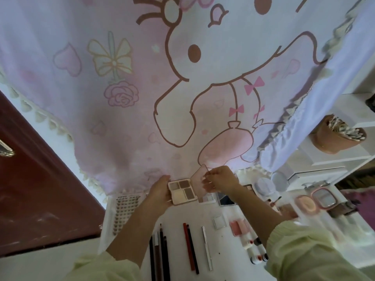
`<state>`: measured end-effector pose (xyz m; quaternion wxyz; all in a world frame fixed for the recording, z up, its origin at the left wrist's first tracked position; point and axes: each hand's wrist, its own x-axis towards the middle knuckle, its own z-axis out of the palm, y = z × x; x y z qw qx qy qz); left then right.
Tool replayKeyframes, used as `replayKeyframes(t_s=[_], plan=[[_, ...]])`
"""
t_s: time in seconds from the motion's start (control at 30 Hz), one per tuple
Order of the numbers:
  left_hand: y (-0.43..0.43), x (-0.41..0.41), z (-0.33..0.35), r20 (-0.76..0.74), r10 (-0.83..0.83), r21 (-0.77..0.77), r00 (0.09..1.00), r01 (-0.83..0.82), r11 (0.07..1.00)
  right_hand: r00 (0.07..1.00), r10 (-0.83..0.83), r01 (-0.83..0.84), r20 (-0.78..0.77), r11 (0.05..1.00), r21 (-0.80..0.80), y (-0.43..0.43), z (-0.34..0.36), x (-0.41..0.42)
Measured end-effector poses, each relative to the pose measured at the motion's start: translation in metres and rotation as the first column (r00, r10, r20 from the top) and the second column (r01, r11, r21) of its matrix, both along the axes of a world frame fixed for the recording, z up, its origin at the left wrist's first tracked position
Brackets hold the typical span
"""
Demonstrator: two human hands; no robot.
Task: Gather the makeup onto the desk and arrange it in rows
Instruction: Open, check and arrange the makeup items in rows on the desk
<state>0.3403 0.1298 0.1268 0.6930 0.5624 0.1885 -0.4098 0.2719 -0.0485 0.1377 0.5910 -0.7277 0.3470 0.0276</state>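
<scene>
Left hand point(160, 189) fingers grasp eyeshadow palette point(182, 189) by left edge; right hand point(221, 180) fingers pinch clear lid point(199, 179), swung open. Palette held over counter point(176, 220) far edge, beyond pencils point(160, 252) lying in row. Best: close lid fully, set palette flat, square with row.

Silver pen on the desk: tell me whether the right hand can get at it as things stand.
Probably yes, once freed. The right hand pinches the eyeshadow palette by its lid, but the silver pen lies uncovered beside that forearm, apart from the red pencil.
</scene>
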Motion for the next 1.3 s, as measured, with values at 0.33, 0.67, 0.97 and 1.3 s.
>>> replayKeyframes(t_s=[0.33,0.67,0.97,1.3], plan=[[-0.014,-0.001,-0.073,0.001,-0.055,0.178,0.998,0.054,0.983,0.984,-0.032,0.017,-0.175,0.996,-0.086,0.008,-0.096,0.007],[-0.017,0.012,-0.083,-0.022,-0.154,0.273,0.988,0.154,0.95,0.983,-0.11,0.095,-0.144,0.99,-0.107,0.016,-0.118,0.015],[-0.021,0.013,-0.089,0.053,-0.246,0.345,0.968,0.214,0.914,0.981,-0.078,0.055,-0.18,0.99,-0.128,0.01,-0.119,0.014],[-0.015,0.008,-0.084,0.095,-0.342,0.399,0.935,0.279,0.874,0.948,0.138,-0.251,-0.286,0.878,-0.409,0.002,-0.095,0.015]])
